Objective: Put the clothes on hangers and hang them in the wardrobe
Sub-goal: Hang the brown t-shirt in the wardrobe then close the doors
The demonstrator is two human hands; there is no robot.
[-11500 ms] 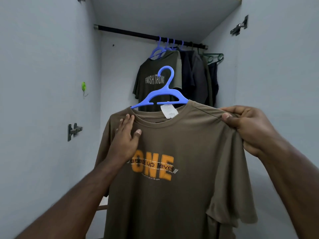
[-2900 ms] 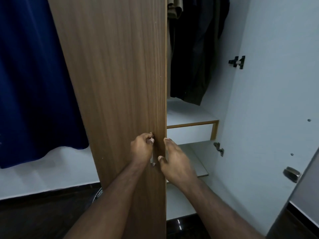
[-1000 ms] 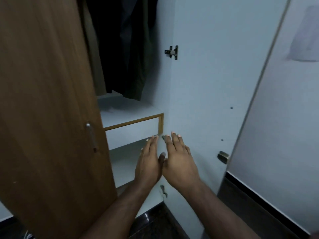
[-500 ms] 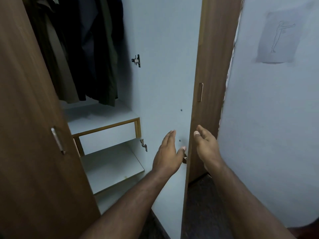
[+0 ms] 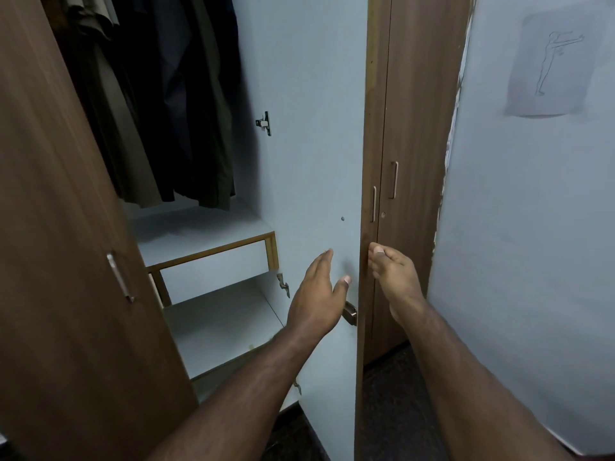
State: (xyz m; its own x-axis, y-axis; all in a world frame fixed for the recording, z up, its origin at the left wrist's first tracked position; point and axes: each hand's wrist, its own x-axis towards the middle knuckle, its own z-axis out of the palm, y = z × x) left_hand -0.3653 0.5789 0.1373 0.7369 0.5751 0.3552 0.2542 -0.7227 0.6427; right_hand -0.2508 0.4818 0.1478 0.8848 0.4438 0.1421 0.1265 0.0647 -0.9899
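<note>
The clothes are seen already hung inside the wardrobe, a dark row of garments suspended above a pale shelf; the rail and hangers lie above the frame and cannot be seen. Below the shelf a drawer front and a lower shelf are visible. The left door is swung partly across the opening, its handle facing the camera. The right door is open, its pale inner face turned to the viewer, with a hinge on that face and a latch near its edge. The left hand is held flat against that inner face, fingers straight and relaxed, nothing grasped. The right hand is placed at the door's outer edge, fingers bent round it as far as can be told. Beyond, a further cupboard door and a wall bearing a drawing are seen. The hanging is judged finished, and the closing of the wardrobe is the step in hand. The right door is to be swung shut, with fingers drawn clear of the edge before it meets the frame.
</note>
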